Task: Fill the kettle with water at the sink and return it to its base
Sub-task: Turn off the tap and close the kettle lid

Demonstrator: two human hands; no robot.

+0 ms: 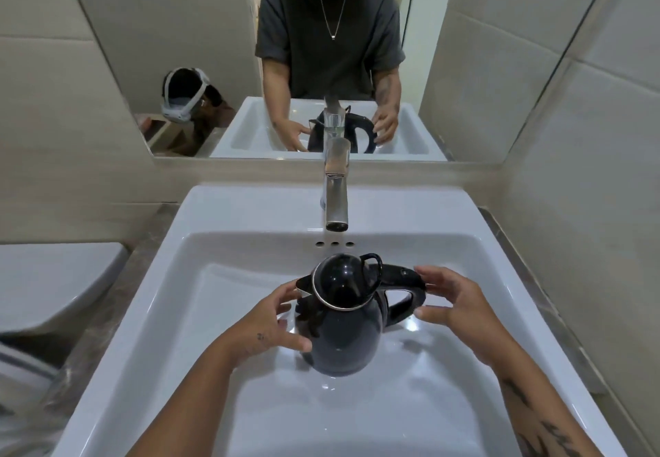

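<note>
Seeing the kettle [343, 335] standing upright on the floor of the sink [221, 213] basin, roughly centre, forward of the faucet [335, 188] outlet and not directly under it. Black body. Lid [341, 278] is down, with a chrome ring round its edge. Spout [303, 287] points left and the handle [403, 274] points right.

Left hand [271, 324] is on the spout side with its fingers spread and loosely curved. The thumb tip touches the lower body and the upper fingers sit just beside the spout. It cups the kettle and doesn't clamp it.

Right hand [460, 299] is at the handle's outer end, also spread. Its fingertips rest on the top of the handle and the thumb is just under the lower curve. It brackets the handle, and I can't tell if there's any real squeeze.

Three overflow holes [334, 243] sit in the back wall of the basin, below the faucet. The faucet is a single chrome column mounted on the rear deck.

Mirror [178, 46] above the sink shows the same pose from the front, with both hands at the kettle and a person in a dark grey tee. It also reflects a white headset [182, 96] sitting on a surface behind.

Toilet tank lid [53, 278] is to the left of the sink, and the walls on both sides have pale tiles.
</note>
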